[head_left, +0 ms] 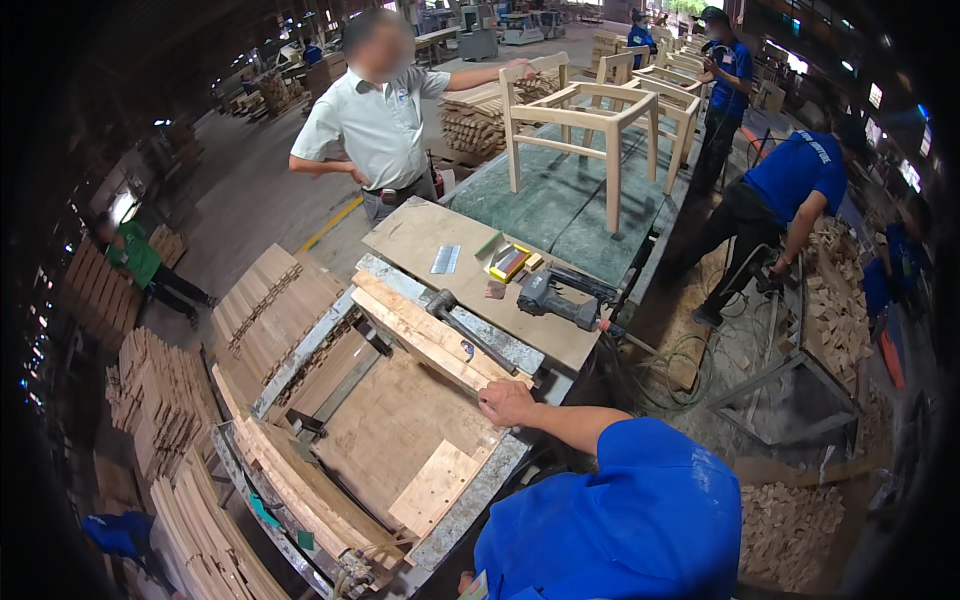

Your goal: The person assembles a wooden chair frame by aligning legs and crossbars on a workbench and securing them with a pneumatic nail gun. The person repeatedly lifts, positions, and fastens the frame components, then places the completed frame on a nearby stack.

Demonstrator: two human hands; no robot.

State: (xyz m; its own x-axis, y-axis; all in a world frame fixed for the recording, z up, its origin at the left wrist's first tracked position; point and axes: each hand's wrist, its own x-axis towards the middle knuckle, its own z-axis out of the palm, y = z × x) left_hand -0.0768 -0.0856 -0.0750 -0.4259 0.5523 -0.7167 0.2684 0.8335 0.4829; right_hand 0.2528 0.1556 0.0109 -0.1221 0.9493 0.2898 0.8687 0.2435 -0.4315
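Observation:
My right hand point(507, 403) reaches in from the lower right. Its fingers are curled over the near end of a pale wooden rail point(425, 335), which lies along the far side of a clamping jig point(515, 450). Of my left hand, only a sliver of skin point(466, 582) shows at the lower edge; its fingers are hidden. A hammer point(470, 328) lies across the rail and metal edge, its handle end near my right hand. Curved wooden pieces point(300, 480) run along the jig's left side, and a plywood board point(400, 425) forms its bed.
Beyond the jig lie a nail gun point(558, 302) and a yellow-red box point(509, 262). Wooden chair frames point(612, 125) stand on a green-topped table point(490, 205); a person in a pale shirt point(370, 130) touches one. Stacked slats point(160, 400) fill the left. A co-worker point(790, 190) bends at right.

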